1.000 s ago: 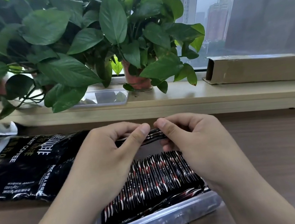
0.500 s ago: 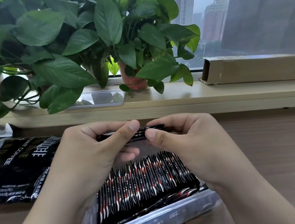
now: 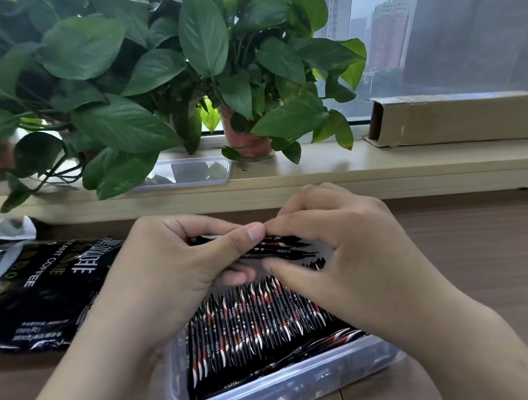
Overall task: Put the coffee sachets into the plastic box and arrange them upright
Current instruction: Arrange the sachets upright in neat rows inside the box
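Both hands are up over the far end of the plastic box point(image 3: 278, 395). The left hand point(image 3: 178, 268) and right hand point(image 3: 344, 250) each pinch a small bunch of coffee sachets point(image 3: 281, 247) between thumb and curled fingers. A packed row of sachets point(image 3: 254, 326) stands upright inside, with the big coffee bag point(image 3: 36, 291) lying just left.

Sachets point(image 3: 254, 329) stand in the plastic box point(image 3: 278, 395) at the table's point(image 3: 476, 258) near edge. The coffee bag point(image 3: 36, 291) lies left of it. Plants point(image 3: 205, 42), lid point(image 3: 187, 174) and carton point(image 3: 460, 118) sit on the sill point(image 3: 319, 177) behind.
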The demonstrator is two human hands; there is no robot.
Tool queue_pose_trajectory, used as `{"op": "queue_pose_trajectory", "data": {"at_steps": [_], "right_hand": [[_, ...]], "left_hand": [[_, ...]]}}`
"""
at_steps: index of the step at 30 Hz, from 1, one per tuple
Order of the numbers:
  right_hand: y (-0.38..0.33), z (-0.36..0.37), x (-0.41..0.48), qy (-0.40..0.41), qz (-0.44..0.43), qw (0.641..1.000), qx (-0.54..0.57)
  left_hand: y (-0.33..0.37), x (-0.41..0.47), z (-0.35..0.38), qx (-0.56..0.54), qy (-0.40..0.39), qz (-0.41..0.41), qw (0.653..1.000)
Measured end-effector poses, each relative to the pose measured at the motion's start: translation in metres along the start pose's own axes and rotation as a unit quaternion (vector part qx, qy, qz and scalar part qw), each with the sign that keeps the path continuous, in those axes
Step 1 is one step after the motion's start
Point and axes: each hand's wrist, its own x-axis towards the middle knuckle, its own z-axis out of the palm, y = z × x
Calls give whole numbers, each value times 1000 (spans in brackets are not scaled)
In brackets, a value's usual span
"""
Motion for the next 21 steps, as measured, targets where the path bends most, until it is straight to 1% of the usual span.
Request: {"op": "queue_pose_trajectory", "data": {"at_steps": [2,7,11,13,15,17,18,19,21], "right_hand": [[-1,0,0,4,-11,1000,-1],[-5,0,1,-27,-8,1000,-12],[-7,-7,2,-37,7,999,10],[-7,-20,3,-38,53,998,16],[-1,-35,2,-32,123,992,7],[7,-49,0,-29,188,981,-29],[11,-54,0,-33,216,974,-54],[13,-59,-1,-39,242,967,-74],[14,-63,-2,-51,289,952,-92]], "left_hand": [[0,-1,-1,9,-3,3,1000],[-3,-2,1,52,-11,35,998],[-1,-2,5,41,-9,44,998],[1,0,5,39,7,58,998],[-1,4,1,74,58,100,991],[-4,10,-7,124,105,144,976],[-6,11,-9,165,107,167,966],[-7,12,-11,209,92,189,955],[-4,11,-6,311,26,234,921]]}}
